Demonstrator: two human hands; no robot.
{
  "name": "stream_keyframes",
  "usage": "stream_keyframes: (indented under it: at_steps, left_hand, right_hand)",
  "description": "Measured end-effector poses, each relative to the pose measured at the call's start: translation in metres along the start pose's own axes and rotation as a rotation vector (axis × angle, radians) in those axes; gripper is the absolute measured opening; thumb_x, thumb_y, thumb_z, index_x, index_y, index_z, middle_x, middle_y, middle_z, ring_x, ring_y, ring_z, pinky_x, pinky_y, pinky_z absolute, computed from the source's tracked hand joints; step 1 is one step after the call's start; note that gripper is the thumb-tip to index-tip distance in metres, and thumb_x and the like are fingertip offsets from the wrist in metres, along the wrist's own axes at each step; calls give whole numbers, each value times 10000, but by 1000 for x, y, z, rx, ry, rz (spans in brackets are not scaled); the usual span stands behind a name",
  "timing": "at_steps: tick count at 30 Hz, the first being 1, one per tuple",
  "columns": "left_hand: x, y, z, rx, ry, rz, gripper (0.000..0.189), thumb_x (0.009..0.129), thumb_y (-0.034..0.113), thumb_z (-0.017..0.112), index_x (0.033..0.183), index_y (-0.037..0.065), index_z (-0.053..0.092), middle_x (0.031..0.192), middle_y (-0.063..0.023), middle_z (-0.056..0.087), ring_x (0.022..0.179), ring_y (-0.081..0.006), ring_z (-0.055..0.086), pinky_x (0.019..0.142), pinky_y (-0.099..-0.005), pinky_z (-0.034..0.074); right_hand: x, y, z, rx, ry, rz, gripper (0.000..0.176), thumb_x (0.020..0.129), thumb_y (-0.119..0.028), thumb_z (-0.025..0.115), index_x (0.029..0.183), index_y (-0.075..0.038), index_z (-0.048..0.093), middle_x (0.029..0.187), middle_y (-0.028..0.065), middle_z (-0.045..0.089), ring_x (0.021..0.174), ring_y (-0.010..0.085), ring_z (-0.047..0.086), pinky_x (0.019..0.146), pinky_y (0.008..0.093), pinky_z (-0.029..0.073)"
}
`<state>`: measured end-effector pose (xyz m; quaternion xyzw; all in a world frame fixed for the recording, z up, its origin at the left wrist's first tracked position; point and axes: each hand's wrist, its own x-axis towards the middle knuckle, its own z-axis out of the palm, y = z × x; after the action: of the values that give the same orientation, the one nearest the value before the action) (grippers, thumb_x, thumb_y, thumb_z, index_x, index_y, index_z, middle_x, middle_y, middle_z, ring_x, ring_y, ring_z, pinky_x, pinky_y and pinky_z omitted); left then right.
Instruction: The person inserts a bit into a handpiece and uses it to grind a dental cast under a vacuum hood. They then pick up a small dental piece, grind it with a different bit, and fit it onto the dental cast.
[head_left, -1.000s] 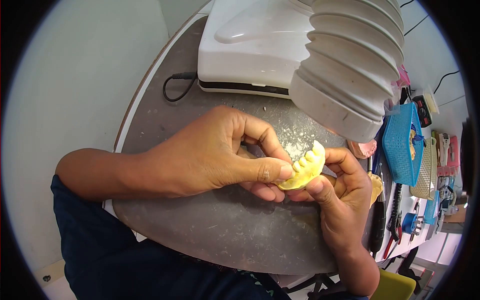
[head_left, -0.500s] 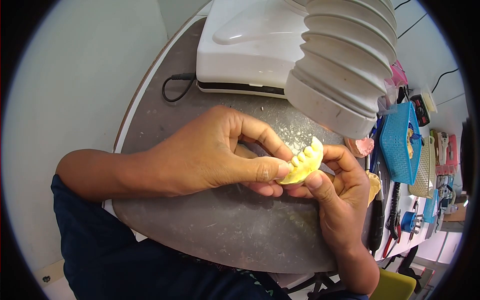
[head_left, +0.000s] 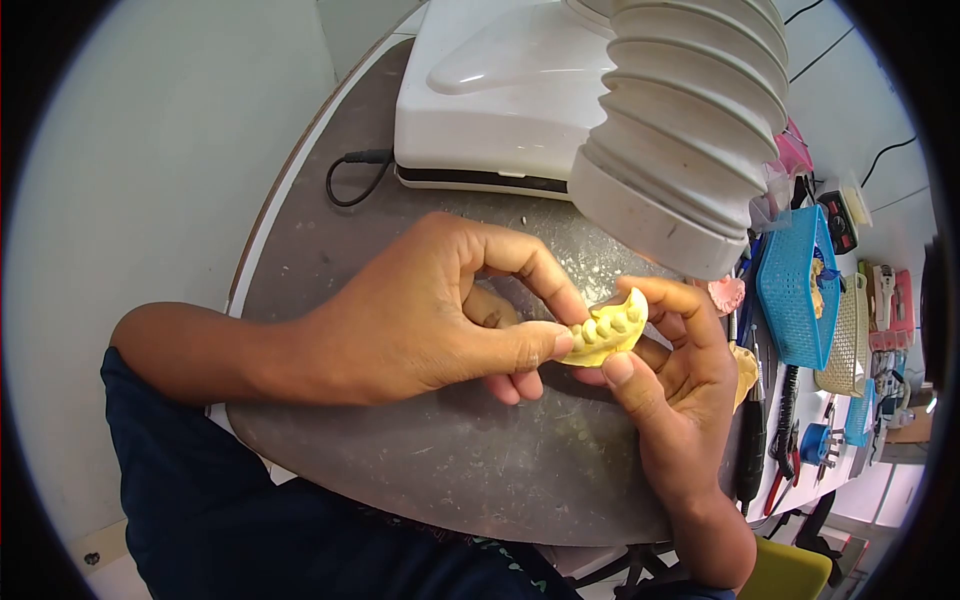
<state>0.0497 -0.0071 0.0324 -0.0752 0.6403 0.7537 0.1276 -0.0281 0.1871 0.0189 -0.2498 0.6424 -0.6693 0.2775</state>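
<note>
A yellow plaster dental model (head_left: 608, 335) with a row of teeth is held up above the grey table, between both hands. My left hand (head_left: 480, 320) is closed on its left end, thumb in front and index finger behind. At the other end, my right hand (head_left: 680, 370) grips it with the thumb at the lower edge and fingers behind. The teeth face up and toward me. Parts of the model's left end and back are covered by fingers.
A white ribbed hose (head_left: 690, 140) hangs over the table (head_left: 400, 450) beside a white machine (head_left: 500, 110). Pale dust lies behind my hands. To the right are a pink dental model (head_left: 727, 294), a tan model (head_left: 744, 373), a blue basket (head_left: 795, 300), a black handpiece (head_left: 752, 450) and tools.
The dental model has tilted in my hands, so more of the teeth's upper surfaces show. My right fingers have shifted slightly along its far edge. Both hands still hold it.
</note>
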Motion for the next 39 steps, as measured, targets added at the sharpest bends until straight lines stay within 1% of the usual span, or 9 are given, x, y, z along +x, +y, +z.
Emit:
stream_keyframes:
  at_steps: [2,12,24,27,29,32,35,37,39]
  left_hand:
    - [0,-4,1,26,4,37,234,866,52,648,1058,-65,583,1019,-149,627,741,-145,668,656,-235,586]
    - [0,-4,4,117,53,57,202,857,23,642,1030,-63,585,1036,-145,622,716,-133,652,635,-220,580]
    - [3,-9,3,100,85,208,180,858,-14,607,1022,-41,537,1046,-152,619,740,-102,626,587,-186,546]
    - [1,-9,3,104,73,242,157,857,-13,607,998,-32,540,1040,-140,613,765,-98,622,589,-181,547]
    - [-1,-7,4,80,53,209,156,853,-13,613,994,-21,546,1032,-123,604,774,-93,614,589,-175,544]
    - [-1,-10,4,88,26,276,180,849,-4,624,1014,-7,554,1026,-108,597,765,-91,606,579,-174,538]
    - [-4,-7,7,84,44,261,167,862,25,618,1019,2,565,1020,-97,595,771,-96,604,578,-189,539]
    - [-4,-9,6,127,29,287,151,873,37,604,1015,0,570,1008,-94,591,775,-101,606,584,-197,542]
    - [-1,-11,6,161,-29,314,138,883,48,590,1012,-1,575,995,-92,588,779,-105,608,589,-205,546]
  right_hand:
    - [0,1,-4,11,-72,-25,382,846,55,605,1194,71,448,1127,137,515,1015,201,619,835,256,538]
    - [-2,5,-5,-46,-64,-65,393,829,23,642,1173,62,456,1089,119,542,963,172,622,811,251,545]
    - [-9,-6,-11,-305,73,32,347,813,48,624,1144,35,520,1102,119,572,713,62,596,562,172,483]
    - [-23,-19,-12,-574,226,-169,384,787,74,628,1157,15,539,1056,130,596,680,75,595,535,174,464]
    - [-36,-25,-29,-1155,427,-497,373,766,71,649,1126,5,579,1011,133,611,706,108,606,521,180,447]
    - [-56,-25,-69,-1500,657,-386,251,808,-43,668,1051,0,619,1026,124,616,844,228,612,653,313,484]
    - [-72,-19,-95,-1636,518,-189,250,816,-71,669,1049,-1,613,1003,137,610,865,279,612,726,366,477]
    - [-70,-13,-86,-1437,550,-79,249,811,-81,670,1040,-3,608,959,148,595,865,315,606,764,394,464]
    - [-68,-11,-87,-1484,564,-81,253,805,-77,669,1041,-10,608,940,151,585,837,326,601,745,398,466]
